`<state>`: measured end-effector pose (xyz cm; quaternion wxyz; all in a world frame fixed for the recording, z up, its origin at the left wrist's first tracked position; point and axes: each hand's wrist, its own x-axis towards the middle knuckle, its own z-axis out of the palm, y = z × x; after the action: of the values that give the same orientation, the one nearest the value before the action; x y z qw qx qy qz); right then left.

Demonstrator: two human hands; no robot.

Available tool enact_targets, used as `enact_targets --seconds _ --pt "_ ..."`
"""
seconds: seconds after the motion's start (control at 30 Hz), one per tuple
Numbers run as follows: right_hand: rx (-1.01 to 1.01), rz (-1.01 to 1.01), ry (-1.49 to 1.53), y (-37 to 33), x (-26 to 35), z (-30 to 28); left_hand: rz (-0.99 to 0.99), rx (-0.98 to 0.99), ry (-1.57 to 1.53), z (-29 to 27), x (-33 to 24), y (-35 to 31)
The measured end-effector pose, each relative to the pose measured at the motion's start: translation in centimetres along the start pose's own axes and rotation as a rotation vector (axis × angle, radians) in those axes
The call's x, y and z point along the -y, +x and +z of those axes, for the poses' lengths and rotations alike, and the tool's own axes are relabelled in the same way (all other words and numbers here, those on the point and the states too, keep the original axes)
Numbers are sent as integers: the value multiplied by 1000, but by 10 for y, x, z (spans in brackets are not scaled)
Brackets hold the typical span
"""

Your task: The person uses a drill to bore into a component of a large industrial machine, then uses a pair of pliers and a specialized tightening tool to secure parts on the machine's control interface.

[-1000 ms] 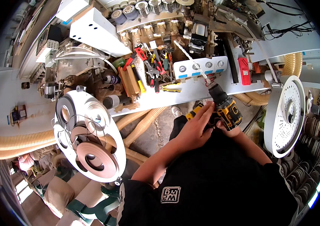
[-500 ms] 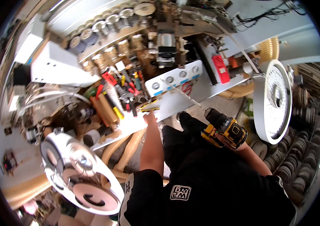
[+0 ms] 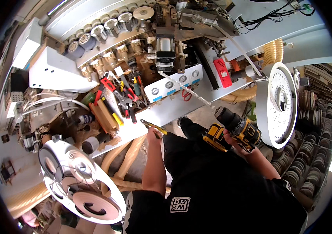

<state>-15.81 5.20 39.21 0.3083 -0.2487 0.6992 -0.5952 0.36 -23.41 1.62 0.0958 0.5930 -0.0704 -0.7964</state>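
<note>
My right hand (image 3: 241, 147) is wrapped round the grip of a yellow-and-black cordless drill (image 3: 234, 124). A long, pale spiral drill bit (image 3: 191, 91) sticks out of its chuck toward the bench, its tip end passing above a white panel (image 3: 174, 84) with round dials. My left hand (image 3: 154, 135) is closed on a slim yellow-and-black hand tool (image 3: 156, 127), just off the bench's front edge; its exact kind is hard to make out. Beyond it, red-handled pliers (image 3: 109, 84) and other hand tools lie in a pile on the bench (image 3: 162, 113).
A white wheel-shaped housing (image 3: 281, 105) stands at the right, beside racks of round discs (image 3: 310, 156). At lower left is a white machine head with discs (image 3: 95, 204). Ribbed hoses (image 3: 131, 156) run under the bench. A red case (image 3: 222, 73) lies at the back right.
My left hand has drawn back from the bench edge toward me with the yellow-and-black tool. The drill has shifted slightly right, and the view has turned a little.
</note>
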Motion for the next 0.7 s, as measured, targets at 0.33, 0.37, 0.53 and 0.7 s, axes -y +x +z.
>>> enact_targets --seconds 0.33,0.37,0.53,0.7 --pt "-1 -7 -48 -2 1 6 972 198 1063 17 -35 -265" --pt "62 29 -209 -10 -14 -3 1188 250 1059 10 -37 -263" --pt "-70 -104 -246 -3 5 20 47 567 272 36 -54 -299" --pt "115 -519 -907 1 19 17 -74 631 302 21 -22 -277"
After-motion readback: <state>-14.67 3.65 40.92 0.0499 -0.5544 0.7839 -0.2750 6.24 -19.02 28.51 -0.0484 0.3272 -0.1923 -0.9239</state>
